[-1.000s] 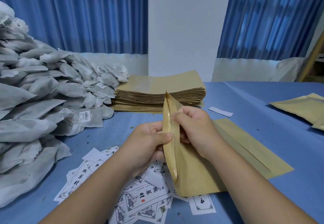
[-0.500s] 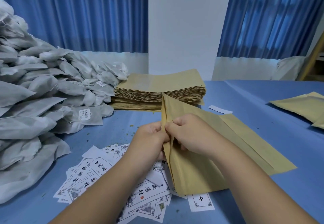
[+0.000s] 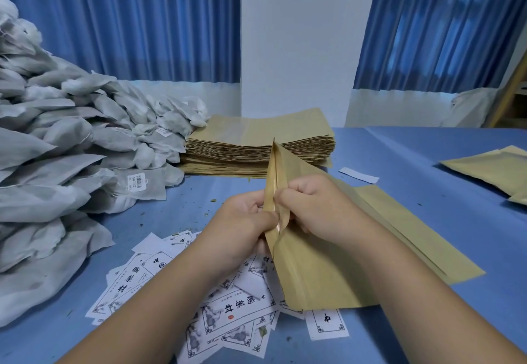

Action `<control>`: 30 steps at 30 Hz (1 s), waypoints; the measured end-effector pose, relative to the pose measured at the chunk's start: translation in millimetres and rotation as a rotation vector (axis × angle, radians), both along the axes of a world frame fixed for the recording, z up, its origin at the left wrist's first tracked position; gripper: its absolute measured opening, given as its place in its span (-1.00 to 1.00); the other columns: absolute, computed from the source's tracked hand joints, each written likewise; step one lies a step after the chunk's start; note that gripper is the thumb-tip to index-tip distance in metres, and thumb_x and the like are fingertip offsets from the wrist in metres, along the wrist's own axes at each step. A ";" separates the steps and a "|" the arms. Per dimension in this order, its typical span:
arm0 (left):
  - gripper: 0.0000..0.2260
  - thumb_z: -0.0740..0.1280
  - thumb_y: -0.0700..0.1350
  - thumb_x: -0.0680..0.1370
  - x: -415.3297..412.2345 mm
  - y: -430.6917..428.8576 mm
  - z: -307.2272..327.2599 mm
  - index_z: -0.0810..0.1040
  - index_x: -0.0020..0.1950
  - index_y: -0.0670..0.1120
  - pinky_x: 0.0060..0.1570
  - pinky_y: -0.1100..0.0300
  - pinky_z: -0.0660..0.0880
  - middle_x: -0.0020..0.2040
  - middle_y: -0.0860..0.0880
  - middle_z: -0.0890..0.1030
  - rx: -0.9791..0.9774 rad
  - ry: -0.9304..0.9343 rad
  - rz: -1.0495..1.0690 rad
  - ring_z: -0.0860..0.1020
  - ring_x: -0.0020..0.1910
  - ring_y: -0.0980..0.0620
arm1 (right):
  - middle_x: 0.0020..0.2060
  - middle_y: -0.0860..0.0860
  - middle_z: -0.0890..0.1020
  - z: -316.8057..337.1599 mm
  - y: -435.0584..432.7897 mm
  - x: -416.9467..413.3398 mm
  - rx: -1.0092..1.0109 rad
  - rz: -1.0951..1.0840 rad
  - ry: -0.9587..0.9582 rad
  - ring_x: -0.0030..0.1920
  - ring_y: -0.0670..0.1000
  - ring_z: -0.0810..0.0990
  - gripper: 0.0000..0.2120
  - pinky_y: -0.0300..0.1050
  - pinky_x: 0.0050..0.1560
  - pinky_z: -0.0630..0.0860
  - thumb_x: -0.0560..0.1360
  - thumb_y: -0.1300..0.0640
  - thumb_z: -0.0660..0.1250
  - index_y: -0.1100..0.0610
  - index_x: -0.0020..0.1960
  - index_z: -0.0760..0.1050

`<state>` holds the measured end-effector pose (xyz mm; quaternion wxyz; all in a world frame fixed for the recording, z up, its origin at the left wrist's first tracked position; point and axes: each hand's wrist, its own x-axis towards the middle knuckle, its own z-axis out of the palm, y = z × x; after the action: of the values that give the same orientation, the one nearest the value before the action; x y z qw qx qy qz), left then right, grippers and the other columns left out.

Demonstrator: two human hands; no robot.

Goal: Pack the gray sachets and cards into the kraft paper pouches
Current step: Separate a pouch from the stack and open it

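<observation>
My left grip (image 3: 242, 221) pinches one lip of a kraft paper pouch (image 3: 313, 278) at its mouth, thumb on the outer face. My right grip (image 3: 313, 209) pinches the other lip with fingers curled. Between them the two lips stand a little parted, showing a narrow slit. The pouch is tilted up on edge, its top corner pointing away from me. Its lower edge rests over the printed cards (image 3: 228, 315), which lie scattered on the blue worktop (image 3: 399, 152) beneath my forearms. A second flat pouch (image 3: 427, 244) lies under the held one, reaching out to the right. Behind my hands sits a stack of empty pouches (image 3: 256, 144), and the big heap of gray sachets (image 3: 57, 170) on the left leans against it. A small white strip (image 3: 358, 175) lies just right of the stack. More pouches (image 3: 490, 170) lie at the far right edge. Blue curtains (image 3: 128, 21) hang behind.
</observation>
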<state>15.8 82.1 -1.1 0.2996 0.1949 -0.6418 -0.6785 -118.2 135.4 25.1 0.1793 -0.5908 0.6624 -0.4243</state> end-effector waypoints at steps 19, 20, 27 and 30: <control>-0.79 0.19 -0.27 0.41 -8.1 10.9 1.8 0.54 -0.11 -0.03 -0.49 0.24 0.44 -0.48 0.10 0.51 -0.144 -0.249 0.221 0.49 -0.52 0.10 | -0.57 -0.02 0.09 8.0 4.8 16.1 -0.167 -0.145 0.328 -0.45 -0.05 0.09 -0.55 -0.07 -0.42 0.06 0.30 0.18 0.33 0.10 -0.53 0.07; -0.77 0.18 -0.29 0.40 -7.3 10.5 2.0 0.55 -0.11 -0.03 -0.47 0.20 0.50 -0.44 0.04 0.55 -0.103 -0.259 0.188 0.53 -0.51 0.07 | -0.57 -0.01 0.09 9.6 5.5 17.3 -0.166 -0.158 0.354 -0.44 -0.05 0.09 -0.56 -0.08 -0.42 0.07 0.30 0.18 0.34 0.11 -0.53 0.08; -0.79 0.14 -0.04 0.28 -12.6 7.5 3.9 0.51 -0.50 0.12 -0.60 0.38 0.25 -0.60 0.17 0.44 -0.185 -0.365 0.278 0.35 -0.64 0.26 | -0.56 0.01 0.07 19.1 12.2 27.6 -0.210 -0.215 0.532 -0.43 0.02 0.09 -0.58 -0.11 -0.43 0.04 0.25 0.19 0.31 0.12 -0.54 0.05; -0.80 0.16 -0.08 0.31 -20.4 5.7 3.2 0.40 -0.53 -0.01 -0.64 0.38 0.18 -0.67 0.12 0.34 -0.244 -0.384 0.309 0.25 -0.71 0.23 | -0.57 0.03 0.09 22.4 13.7 31.4 -0.228 -0.231 0.607 -0.42 0.07 0.12 -0.57 -0.09 -0.45 0.06 0.25 0.18 0.32 0.13 -0.54 0.06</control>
<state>-4.6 87.8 2.0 0.2936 0.3781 -0.7264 -0.4932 -86.8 149.0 47.5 -0.1423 -0.6274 0.6965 -0.3180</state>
